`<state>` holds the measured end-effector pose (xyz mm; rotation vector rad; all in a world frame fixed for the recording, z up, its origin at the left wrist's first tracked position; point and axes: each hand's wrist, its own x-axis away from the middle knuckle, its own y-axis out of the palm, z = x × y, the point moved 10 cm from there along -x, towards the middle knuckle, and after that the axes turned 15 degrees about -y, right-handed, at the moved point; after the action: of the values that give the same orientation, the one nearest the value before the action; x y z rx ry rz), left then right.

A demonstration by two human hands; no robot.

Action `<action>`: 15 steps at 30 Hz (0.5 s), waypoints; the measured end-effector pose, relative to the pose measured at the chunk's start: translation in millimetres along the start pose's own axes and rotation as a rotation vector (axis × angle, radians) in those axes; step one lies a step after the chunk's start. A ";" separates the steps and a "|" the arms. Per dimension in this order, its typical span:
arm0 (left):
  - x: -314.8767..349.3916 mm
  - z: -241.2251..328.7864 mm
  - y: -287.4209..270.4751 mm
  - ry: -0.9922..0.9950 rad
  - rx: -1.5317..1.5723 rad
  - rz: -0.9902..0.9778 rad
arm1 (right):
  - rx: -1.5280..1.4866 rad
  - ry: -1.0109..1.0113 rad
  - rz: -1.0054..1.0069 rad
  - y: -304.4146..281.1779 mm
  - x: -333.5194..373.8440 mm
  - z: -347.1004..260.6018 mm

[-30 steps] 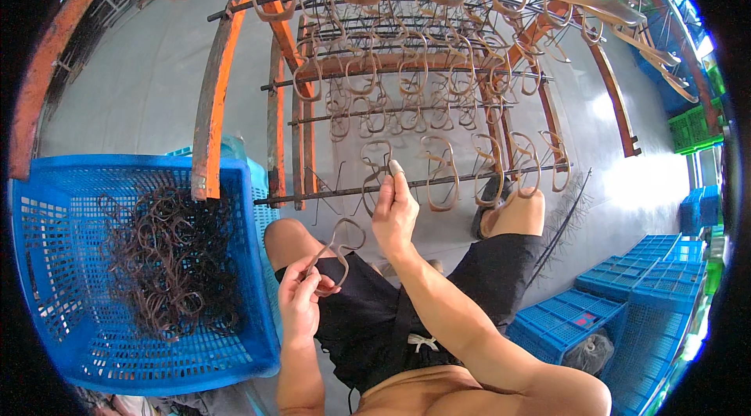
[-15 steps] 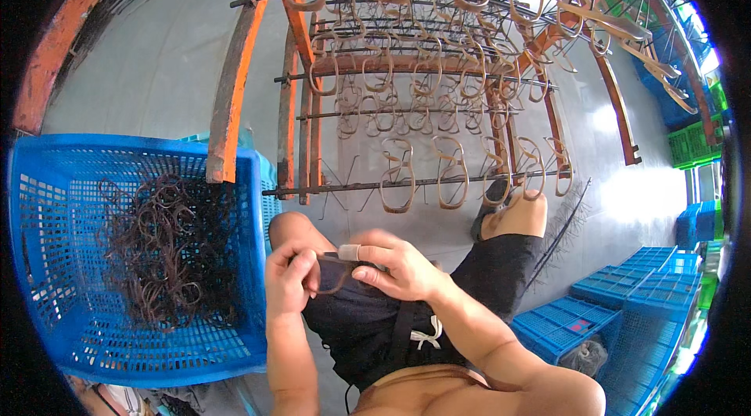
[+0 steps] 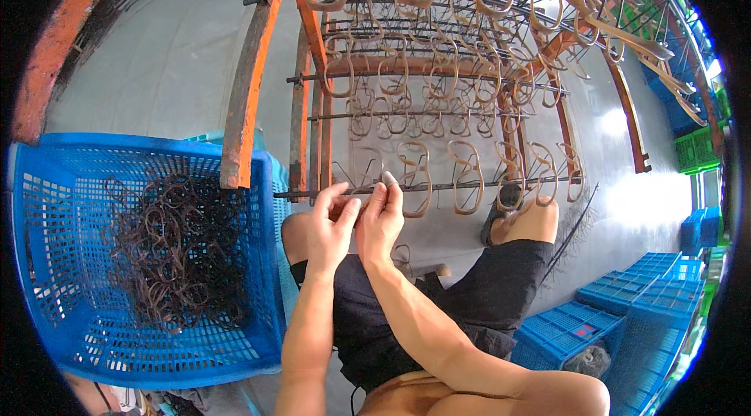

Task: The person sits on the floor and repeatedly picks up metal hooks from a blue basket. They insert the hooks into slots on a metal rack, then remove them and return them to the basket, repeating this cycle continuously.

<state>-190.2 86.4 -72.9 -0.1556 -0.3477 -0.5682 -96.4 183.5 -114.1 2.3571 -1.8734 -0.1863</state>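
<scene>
My left hand (image 3: 332, 222) and my right hand (image 3: 381, 216) are side by side at the left part of the lowest dark rod (image 3: 447, 184). A thin brown eyeglass frame (image 3: 370, 159) shows just above the fingers, its lower part hidden behind them. My right hand is closed on it, thumb and forefinger together, with a pale cover on one fingertip. The left fingers curl in toward the right hand; what they pinch is hidden. Several brown eyeglass frames (image 3: 467, 195) hang on the same rod to the right.
A blue plastic basket (image 3: 270, 275) at the left holds a tangled heap of dark frames (image 3: 176, 252). An orange rack (image 3: 252, 103) ahead carries more rods of hanging frames. Blue crates (image 3: 567, 328) stand at the right. A spiky rod (image 3: 573, 228) lies beside my right leg.
Both hands have moved up and forward from my lap to the lowest rod, bringing the eyeglass frame along. The view has shifted slightly, so the rack appears further right.
</scene>
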 end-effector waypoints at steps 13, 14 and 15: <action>-2.4 21.5 -6.4 0.223 -0.287 0.252 | -0.127 0.020 -0.056 12.6 -4.2 -2.1; -1.9 21.5 -6.9 0.246 -0.283 0.262 | -0.136 0.014 -0.071 13.7 -5.4 -3.4; -3.5 17.8 -8.4 0.235 -0.265 0.267 | -0.146 0.008 -0.088 15.9 -6.7 -6.2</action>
<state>-202.5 85.4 -57.2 -0.3808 -0.0193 -0.3603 -112.0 186.6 -105.1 2.3392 -1.6910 -0.3113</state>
